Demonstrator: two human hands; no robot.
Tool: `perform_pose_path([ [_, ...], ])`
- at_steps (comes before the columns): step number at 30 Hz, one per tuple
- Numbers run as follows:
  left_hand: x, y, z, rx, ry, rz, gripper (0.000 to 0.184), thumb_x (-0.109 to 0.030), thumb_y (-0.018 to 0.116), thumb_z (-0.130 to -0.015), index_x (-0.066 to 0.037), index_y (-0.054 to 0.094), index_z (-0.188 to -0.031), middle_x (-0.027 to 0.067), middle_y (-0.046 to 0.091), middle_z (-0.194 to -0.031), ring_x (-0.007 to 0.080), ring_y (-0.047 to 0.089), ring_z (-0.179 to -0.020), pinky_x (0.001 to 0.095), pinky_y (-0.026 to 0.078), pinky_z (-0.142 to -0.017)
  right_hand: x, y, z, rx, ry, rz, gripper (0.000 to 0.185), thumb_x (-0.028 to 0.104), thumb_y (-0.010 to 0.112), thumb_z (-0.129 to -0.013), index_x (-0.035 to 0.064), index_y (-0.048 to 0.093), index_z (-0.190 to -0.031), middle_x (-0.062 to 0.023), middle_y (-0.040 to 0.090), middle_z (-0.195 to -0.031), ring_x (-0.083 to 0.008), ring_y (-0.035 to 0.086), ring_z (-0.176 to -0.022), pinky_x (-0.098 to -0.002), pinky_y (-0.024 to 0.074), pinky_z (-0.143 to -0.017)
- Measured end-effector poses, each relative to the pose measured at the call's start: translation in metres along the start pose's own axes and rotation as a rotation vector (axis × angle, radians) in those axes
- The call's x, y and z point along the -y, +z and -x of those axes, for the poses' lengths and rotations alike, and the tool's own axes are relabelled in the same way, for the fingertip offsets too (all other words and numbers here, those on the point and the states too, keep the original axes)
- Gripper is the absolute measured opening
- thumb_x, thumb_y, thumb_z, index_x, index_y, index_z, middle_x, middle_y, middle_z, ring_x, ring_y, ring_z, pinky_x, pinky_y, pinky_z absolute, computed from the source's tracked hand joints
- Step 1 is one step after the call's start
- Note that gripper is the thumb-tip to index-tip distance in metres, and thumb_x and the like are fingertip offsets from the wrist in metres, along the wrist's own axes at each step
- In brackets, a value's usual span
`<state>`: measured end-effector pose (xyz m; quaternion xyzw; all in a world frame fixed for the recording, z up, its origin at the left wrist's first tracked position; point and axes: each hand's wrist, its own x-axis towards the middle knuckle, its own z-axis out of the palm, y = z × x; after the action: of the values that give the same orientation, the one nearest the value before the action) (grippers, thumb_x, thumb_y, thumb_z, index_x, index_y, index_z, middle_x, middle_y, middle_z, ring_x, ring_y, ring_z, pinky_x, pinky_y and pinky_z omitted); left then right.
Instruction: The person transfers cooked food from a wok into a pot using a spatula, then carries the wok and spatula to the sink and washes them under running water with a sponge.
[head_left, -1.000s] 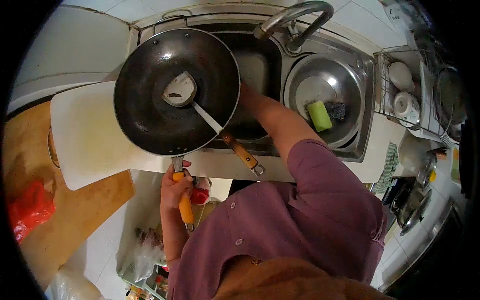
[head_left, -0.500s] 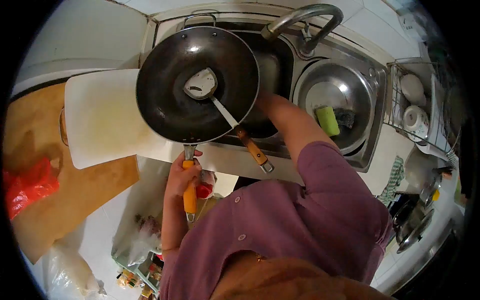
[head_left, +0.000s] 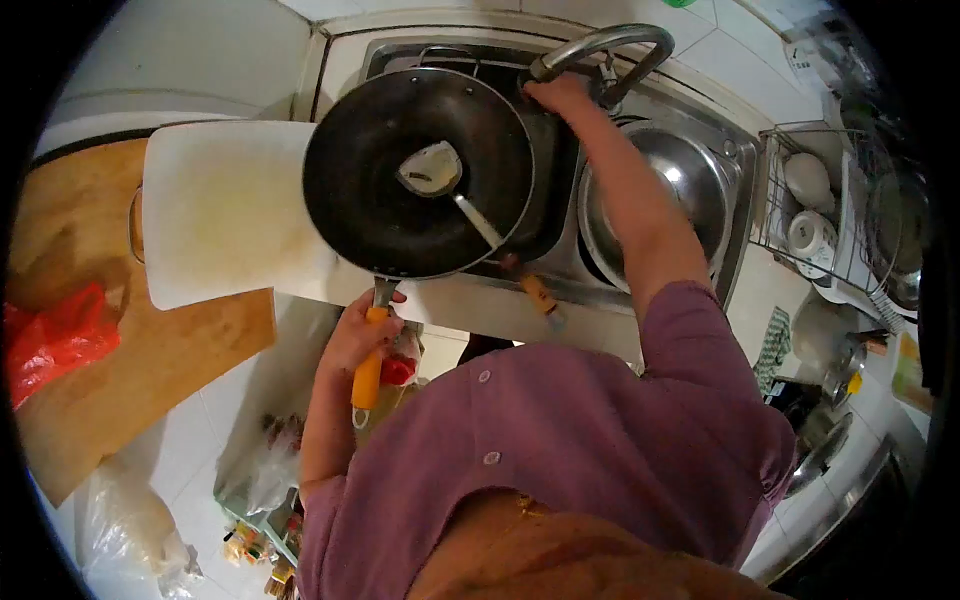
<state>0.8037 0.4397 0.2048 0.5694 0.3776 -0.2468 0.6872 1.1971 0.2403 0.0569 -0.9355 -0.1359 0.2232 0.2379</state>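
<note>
Left hand (head_left: 358, 335) wrapped round wok handle (head_left: 367, 380); right hand (head_left: 556, 92) by faucet (head_left: 592, 44), grip unclear. Likely steadying step; next move needs wok (head_left: 350, 190) level.

White, square-cornered glossy wall tiles (head_left: 765, 90) rise at the upper right, and a smooth pale-grey panel (head_left: 190, 60) stands at the upper left. A light-brown wooden tabletop (head_left: 185, 350) fills the left side above a white tiled floor (head_left: 195, 465). A cream-white countertop (head_left: 600, 328) runs across the middle. The light is soft and rather dim.
</note>
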Motion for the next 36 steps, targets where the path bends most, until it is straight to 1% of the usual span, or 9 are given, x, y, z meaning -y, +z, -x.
perform_pose_path([
  [4,0.006,-0.008,-0.013,0.045,0.002,-0.053,0.032,-0.007,0.064,-0.078,-0.007,0.055,-0.109,-0.0017,0.052,-0.070,0.0067,0.044,-0.050,0.0209,0.036,-0.048,-0.012,0.008,-0.012,-0.075,-0.070,-0.073,0.052,0.042,0.061,-0.077,-0.0002,0.061,-0.108,-0.0213,0.062,-0.109,-0.0357,0.059,-0.101,-0.0447,0.0464,-0.088],
  [7,0.011,-0.007,-0.029,0.040,-0.049,-0.106,0.032,-0.007,0.063,-0.079,-0.007,0.056,-0.110,-0.0015,0.053,-0.071,0.0065,0.044,-0.051,0.0205,0.036,-0.048,-0.041,0.028,-0.039,-0.186,-0.133,-0.204,0.058,0.044,0.071,-0.072,0.0039,0.059,-0.112,-0.0113,0.065,-0.090,-0.0225,0.062,-0.075,-0.0331,0.0524,-0.070],
  [9,0.020,-0.005,-0.042,0.047,-0.020,-0.106,0.032,-0.008,0.063,-0.079,-0.007,0.056,-0.111,-0.0014,0.053,-0.071,0.0063,0.043,-0.050,0.0209,0.036,-0.048,-0.052,0.028,-0.036,-0.117,-0.211,-0.586,0.050,0.039,0.070,-0.075,0.0042,0.060,-0.110,-0.0083,0.063,-0.085,-0.0149,0.059,-0.068,-0.0292,0.0511,-0.059],
  [13,0.029,-0.006,-0.063,0.105,-0.057,-0.057,0.034,-0.009,0.063,-0.079,-0.006,0.055,-0.112,-0.0008,0.052,-0.068,0.0072,0.044,-0.049,0.0219,0.037,-0.047,-0.016,-0.012,0.019,-0.080,-0.089,-0.430,0.045,0.037,0.067,-0.078,0.0046,0.061,-0.109,-0.0077,0.063,-0.081,-0.0146,0.060,-0.067,-0.0297,0.0509,-0.059],
  [15,0.030,-0.006,-0.070,0.114,-0.053,-0.023,0.036,-0.008,0.063,-0.079,-0.005,0.054,-0.113,-0.0010,0.051,-0.066,0.0074,0.044,-0.047,0.0223,0.036,-0.046,-0.015,-0.024,0.039,0.111,0.061,-0.479,0.049,0.034,0.065,-0.078,0.0035,0.057,-0.115,-0.0138,0.063,-0.101,-0.0167,0.062,-0.087,-0.0302,0.0534,-0.068],
  [21,0.024,-0.006,-0.081,0.106,-0.083,-0.141,0.040,-0.010,0.062,-0.079,-0.005,0.049,-0.116,0.0003,0.050,-0.063,0.0085,0.044,-0.048,0.0231,0.036,-0.046,-0.025,0.008,0.096,0.339,0.094,-0.694,0.049,0.029,0.055,-0.086,0.0072,0.047,-0.128,-0.0069,0.057,-0.110,-0.0169,0.058,-0.092,-0.0303,0.0500,-0.076],
  [27,0.023,-0.024,-0.114,0.194,-0.042,-0.218,0.029,-0.015,0.064,-0.080,-0.006,0.056,-0.106,0.0007,0.052,-0.065,0.0089,0.044,-0.050,0.0228,0.036,-0.047,-0.017,0.034,0.125,0.413,0.173,-0.820,0.044,0.028,0.058,-0.084,0.0066,0.053,-0.122,-0.0057,0.059,-0.104,-0.0164,0.058,-0.089,-0.0325,0.0513,-0.075],
  [33,0.023,-0.034,-0.140,0.172,-0.089,-0.211,0.048,-0.024,0.072,-0.077,0.005,0.051,-0.111,0.0041,0.056,-0.071,0.0117,0.053,-0.057,0.0246,0.044,-0.054,0.020,0.051,0.091,0.468,0.077,-0.947,0.041,0.028,0.055,-0.086,0.0057,0.053,-0.121,-0.0073,0.057,-0.108,-0.0186,0.057,-0.092,-0.0341,0.0497,-0.079],
  [36,0.017,-0.042,-0.143,0.223,-0.120,-0.224,0.025,-0.022,0.069,-0.080,-0.007,0.060,-0.097,0.0007,0.055,-0.071,0.0099,0.051,-0.059,0.0256,0.043,-0.051,0.062,0.052,0.076,0.468,0.045,-1.183,0.040,0.027,0.056,-0.087,0.0053,0.053,-0.120,-0.0075,0.057,-0.110,-0.0190,0.058,-0.092,-0.0338,0.0498,-0.079],
])
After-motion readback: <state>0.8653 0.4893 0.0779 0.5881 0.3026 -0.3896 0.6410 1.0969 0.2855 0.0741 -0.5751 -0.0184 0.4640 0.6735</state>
